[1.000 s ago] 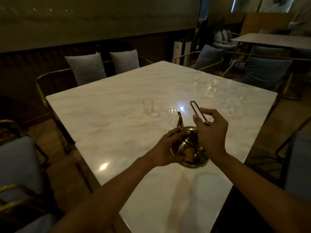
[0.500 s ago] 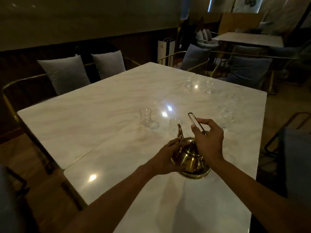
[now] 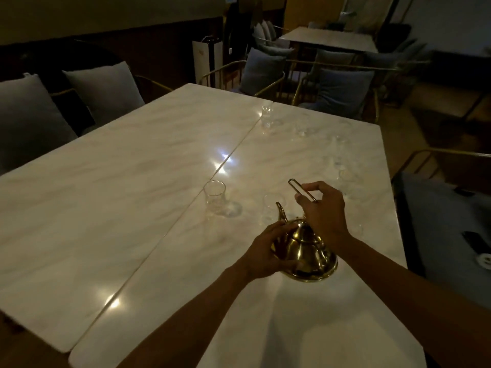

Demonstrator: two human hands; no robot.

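Observation:
A brass teapot (image 3: pixel 308 251) stands on the white marble table (image 3: pixel 132 181), its curved spout pointing away from me. My right hand (image 3: pixel 322 211) pinches the thin wire handle (image 3: pixel 300 189) above the pot. My left hand (image 3: pixel 265 252) cups the pot's left side, thumb under the belly and fingers up by the lid. Just past the spout stands a small clear glass (image 3: pixel 271 208), and another clear glass (image 3: pixel 214 196) sits further left by the table seam.
Several more clear glasses stand at the far right of the table, one near the seam (image 3: pixel 266 116). Cushioned chairs with gold frames (image 3: pixel 263 73) ring the table. A dark seat (image 3: pixel 451 235) with small objects lies to my right.
The view has shifted, so the table fills more of the frame. Both hands keep the same hold on the teapot, which has stayed in place near the two glasses.

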